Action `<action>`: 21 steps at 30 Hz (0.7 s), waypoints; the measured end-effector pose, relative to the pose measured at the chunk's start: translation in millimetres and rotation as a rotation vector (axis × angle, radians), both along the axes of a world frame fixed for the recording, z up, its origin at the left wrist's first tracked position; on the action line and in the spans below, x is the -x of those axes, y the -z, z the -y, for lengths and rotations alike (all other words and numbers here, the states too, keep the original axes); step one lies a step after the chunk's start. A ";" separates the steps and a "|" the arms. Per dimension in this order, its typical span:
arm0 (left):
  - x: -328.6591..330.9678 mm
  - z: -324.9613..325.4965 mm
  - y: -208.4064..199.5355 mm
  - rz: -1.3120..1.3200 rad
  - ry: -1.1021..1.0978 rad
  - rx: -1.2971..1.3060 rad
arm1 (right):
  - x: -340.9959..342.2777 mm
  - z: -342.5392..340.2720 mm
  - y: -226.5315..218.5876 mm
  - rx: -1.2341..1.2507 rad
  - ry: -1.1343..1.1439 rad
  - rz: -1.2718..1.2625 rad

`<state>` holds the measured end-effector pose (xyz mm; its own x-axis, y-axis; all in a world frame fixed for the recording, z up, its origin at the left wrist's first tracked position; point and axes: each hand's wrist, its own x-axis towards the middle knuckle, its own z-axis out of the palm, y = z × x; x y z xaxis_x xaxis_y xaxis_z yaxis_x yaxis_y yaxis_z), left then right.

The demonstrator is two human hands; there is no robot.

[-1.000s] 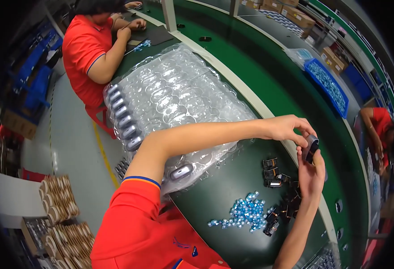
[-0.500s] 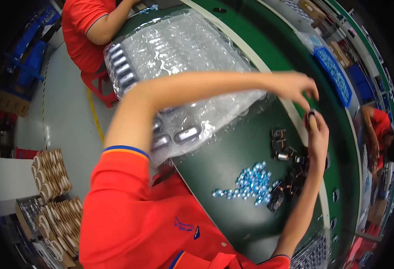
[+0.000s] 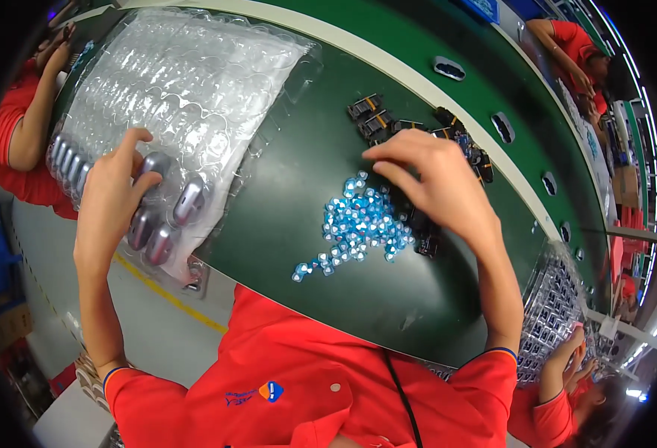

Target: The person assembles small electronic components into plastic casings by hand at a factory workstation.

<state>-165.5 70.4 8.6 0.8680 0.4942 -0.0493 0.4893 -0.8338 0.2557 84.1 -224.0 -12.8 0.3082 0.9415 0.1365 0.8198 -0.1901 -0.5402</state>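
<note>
My left hand (image 3: 119, 179) is over the near edge of a clear plastic blister tray (image 3: 194, 82), fingers apart. Its thumb and index finger are on either side of a rounded grey-purple case (image 3: 156, 163), not visibly closed on it. Beside it lie more such cases, one with a small slot (image 3: 189, 200). My right hand (image 3: 437, 175) hovers at the far edge of a heap of small shiny blue pieces (image 3: 358, 224). Its thumb and index finger are nearly together; what is between them, if anything, is hidden. Black parts with gold-coloured strips (image 3: 377, 123) lie beyond and beneath this hand.
A green conveyor (image 3: 410, 45) carrying dark oval pieces with pale rims (image 3: 448, 69) runs past the far side of the dark green table (image 3: 268, 201). Another filled clear tray (image 3: 549, 299) stands at right. Co-workers in red sit at left, far right and near right.
My hands were together over the conveyor's edge at a small dark piece. The left has swung back to the tray, the right to the blue heap. My view has turned right.
</note>
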 end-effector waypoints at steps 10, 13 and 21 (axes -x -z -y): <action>-93.6 -5.0 -18.1 0.447 0.402 0.703 | 11.0 -5.5 25.9 -0.006 0.008 0.035; -153.6 26.0 10.9 0.480 0.516 0.971 | 5.5 -4.5 17.1 -0.041 0.155 -0.107; -189.0 67.3 34.6 0.587 0.580 0.999 | -24.0 -25.8 13.2 -0.495 0.454 -0.868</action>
